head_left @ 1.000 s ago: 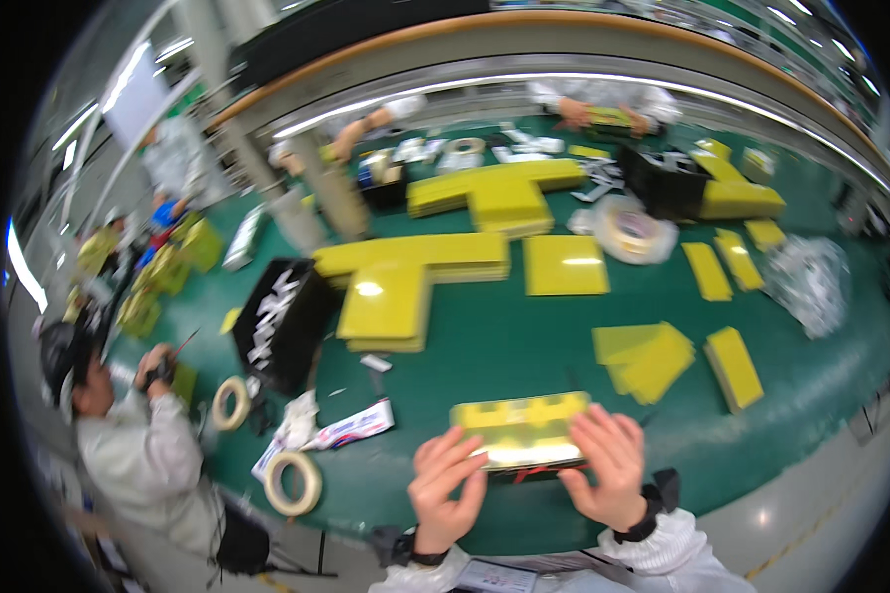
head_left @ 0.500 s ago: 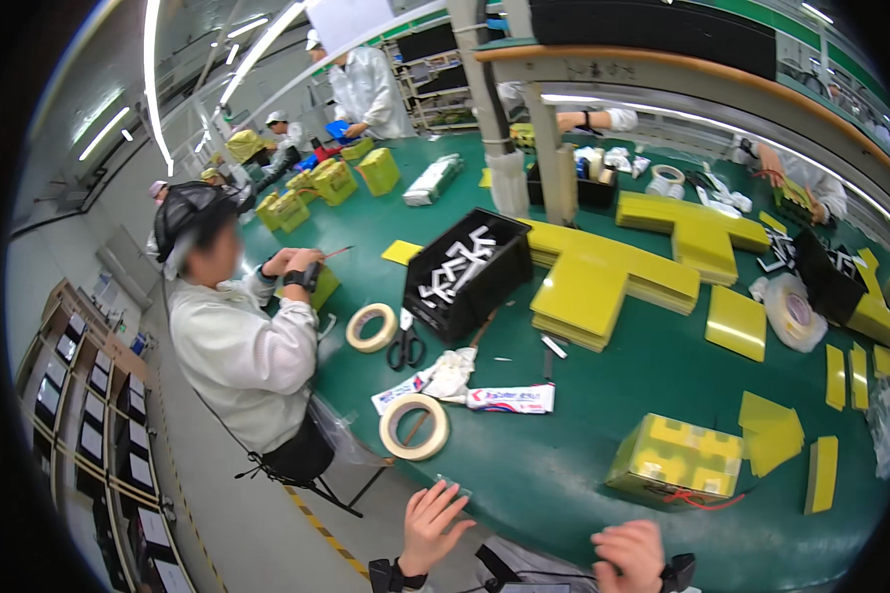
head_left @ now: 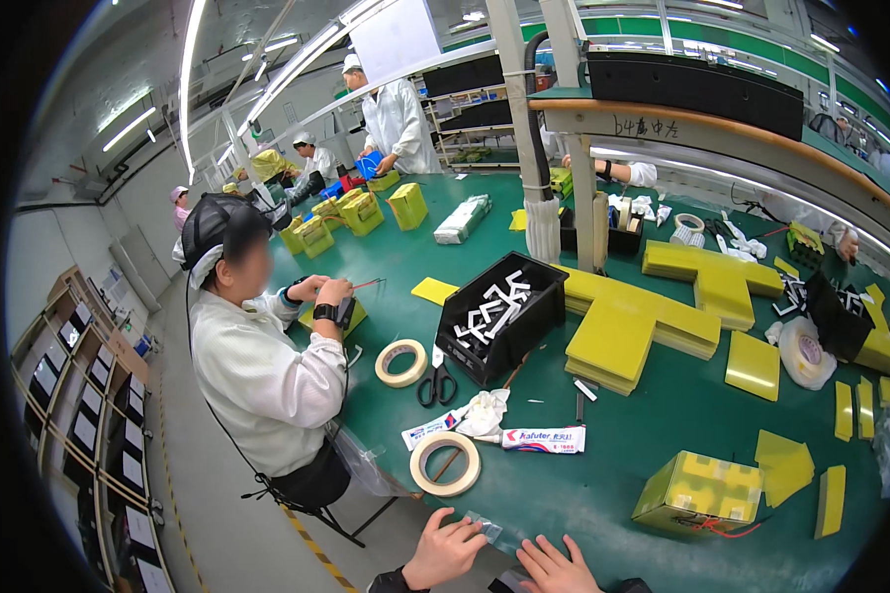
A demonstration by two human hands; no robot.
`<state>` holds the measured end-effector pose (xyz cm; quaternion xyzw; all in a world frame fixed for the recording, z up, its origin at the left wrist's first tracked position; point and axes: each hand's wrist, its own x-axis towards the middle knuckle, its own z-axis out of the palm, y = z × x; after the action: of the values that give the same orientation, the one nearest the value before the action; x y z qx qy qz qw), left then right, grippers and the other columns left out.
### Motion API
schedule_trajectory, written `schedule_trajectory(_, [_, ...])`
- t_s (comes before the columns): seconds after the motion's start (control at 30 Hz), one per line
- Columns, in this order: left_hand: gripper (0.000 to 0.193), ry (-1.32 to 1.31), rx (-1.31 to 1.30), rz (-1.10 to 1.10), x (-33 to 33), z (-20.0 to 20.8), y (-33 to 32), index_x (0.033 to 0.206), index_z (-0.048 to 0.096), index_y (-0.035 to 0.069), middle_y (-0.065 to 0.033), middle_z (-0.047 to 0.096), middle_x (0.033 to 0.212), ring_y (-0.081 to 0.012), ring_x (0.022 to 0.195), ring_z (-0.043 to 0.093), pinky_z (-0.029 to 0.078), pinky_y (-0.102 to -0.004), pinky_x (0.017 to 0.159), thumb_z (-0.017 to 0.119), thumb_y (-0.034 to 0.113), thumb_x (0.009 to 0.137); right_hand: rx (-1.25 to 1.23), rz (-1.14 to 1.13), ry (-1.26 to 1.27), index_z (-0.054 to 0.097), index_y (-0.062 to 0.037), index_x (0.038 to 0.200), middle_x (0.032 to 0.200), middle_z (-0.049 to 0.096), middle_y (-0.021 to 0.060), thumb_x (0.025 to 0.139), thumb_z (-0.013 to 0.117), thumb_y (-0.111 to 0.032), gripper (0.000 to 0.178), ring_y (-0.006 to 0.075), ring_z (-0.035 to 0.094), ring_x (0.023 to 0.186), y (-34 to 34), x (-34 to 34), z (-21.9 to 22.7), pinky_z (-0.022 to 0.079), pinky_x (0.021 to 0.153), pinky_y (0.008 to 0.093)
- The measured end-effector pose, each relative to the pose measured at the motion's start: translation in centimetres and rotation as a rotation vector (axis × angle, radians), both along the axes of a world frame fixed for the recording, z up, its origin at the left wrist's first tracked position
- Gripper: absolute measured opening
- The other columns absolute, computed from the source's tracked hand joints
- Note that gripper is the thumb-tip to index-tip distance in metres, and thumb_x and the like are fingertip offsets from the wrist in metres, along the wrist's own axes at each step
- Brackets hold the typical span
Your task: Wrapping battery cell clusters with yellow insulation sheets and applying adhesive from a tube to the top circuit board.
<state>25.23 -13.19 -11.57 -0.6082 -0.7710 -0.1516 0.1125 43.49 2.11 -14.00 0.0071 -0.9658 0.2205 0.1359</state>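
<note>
At the near edge of the green table, my left hand (head_left: 447, 550) has its fingers stretched toward a short strip of clear film or tape (head_left: 489, 530), its fingertips at the strip's left end. I see no grip on the strip. My right hand (head_left: 558, 567) is just right of it, open, fingers spread over the table edge and nothing in them. Farther right sits a yellow-wrapped block (head_left: 700, 490) with clear tape patches and red wires at its front. Ahead of my left hand lies a roll of cream masking tape (head_left: 445, 465).
Beyond the roll are a white glue tube (head_left: 544, 440), crumpled tissue (head_left: 486, 412), black scissors (head_left: 437, 383) and another tape roll (head_left: 401, 363). A black bin (head_left: 499, 314) holds white angle pieces. Yellow sheets (head_left: 613, 341) are stacked rightward. A co-worker (head_left: 267, 366) sits at left.
My right hand has moved left, close to my left hand. My left hand has come to the clear strip's edge. The head view has shifted, so the table's things appear farther right and lower.
</note>
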Motion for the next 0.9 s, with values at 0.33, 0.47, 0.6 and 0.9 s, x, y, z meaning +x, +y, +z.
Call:
schedule_trajectory(0.33, [0.008,-0.217,-0.04,0.092,-0.4,0.6,0.9,0.085,0.063,0.013,-0.0031,0.067,0.075,-0.0214,0.063,0.063,0.04,-0.043,0.091,0.064,0.019,0.081,-0.035,0.006,-0.012,0.048,-0.0022,0.13,0.134,0.047,0.0159,0.082,0.064,-0.026,0.056,0.0313,0.039,0.13,-0.1,0.3,0.6,0.025,0.107,0.0535])
schedule_trajectory(0.47, [0.008,-0.393,0.031,0.233,-0.1,0.8,1.7,0.08,0.065,0.012,-0.0039,0.064,0.064,-0.0229,0.059,0.062,0.044,-0.0403,0.084,0.065,0.021,0.08,-0.021,0.005,-0.005,0.047,-0.0023,0.13,0.135,0.047,0.015,0.081,0.064,-0.027,0.058,0.0311,0.039,0.13,-0.1,0.3,0.2,0.024,0.107,0.0536])
schedule_trajectory(0.6, [0.01,-0.546,0.143,0.377,-0.3,0.3,2.0,0.074,0.064,0.01,-0.0054,0.06,0.055,-0.0242,0.058,0.064,0.05,-0.0364,0.063,0.063,0.016,0.082,-0.073,0.012,0.011,0.047,-0.0022,0.13,0.135,0.046,0.0139,0.08,0.065,-0.029,0.059,0.0309,0.038,0.13,0.0,0.5,0.5,0.023,0.108,0.0541])
schedule_trajectory(0.9, [0.017,-1.018,0.448,0.264,3.9,3.5,3.0,0.104,0.056,-0.001,-0.014,0.066,0.105,-0.0276,0.097,0.061,0.042,-0.0387,0.092,0.054,0.004,0.089,-0.541,-0.053,0.171,0.056,-0.0019,0.113,0.108,0.061,0.0142,0.091,0.057,-0.033,0.038,0.0287,0.055,0.106,0.8,1.7,1.0,0.036,0.099,0.045])
